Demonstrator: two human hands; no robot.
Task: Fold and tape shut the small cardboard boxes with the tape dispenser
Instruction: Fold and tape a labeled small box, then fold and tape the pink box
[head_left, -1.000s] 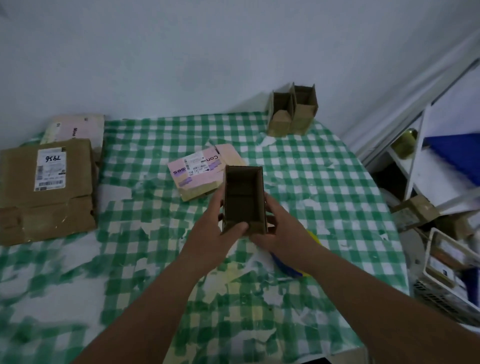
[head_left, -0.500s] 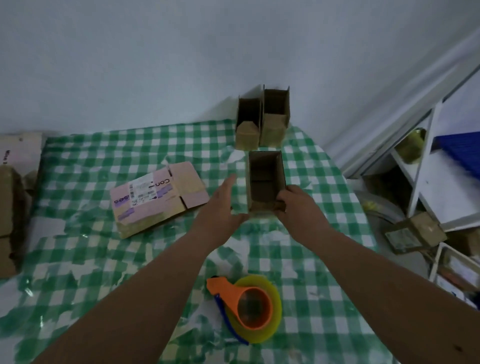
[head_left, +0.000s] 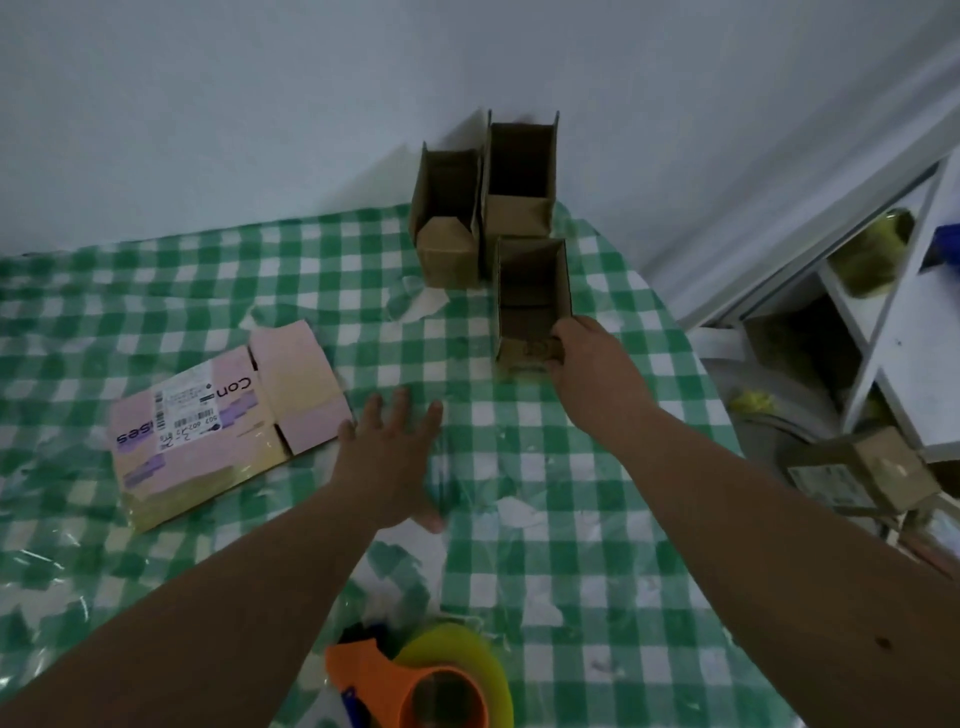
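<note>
Now we see the right hand (head_left: 587, 358) gripping the near end of an open box (head_left: 532, 304), fingers curled round its wall, near the table's (head_left: 597, 545) far edge, just before two more boxes (head_left: 483, 208). Left hand (head_left: 392, 457) hovers flat, fingers spread, holding nothing. Dispenser (head_left: 426, 686) sits at the near edge; pink carton (head_left: 223, 421) lies left.
</note>
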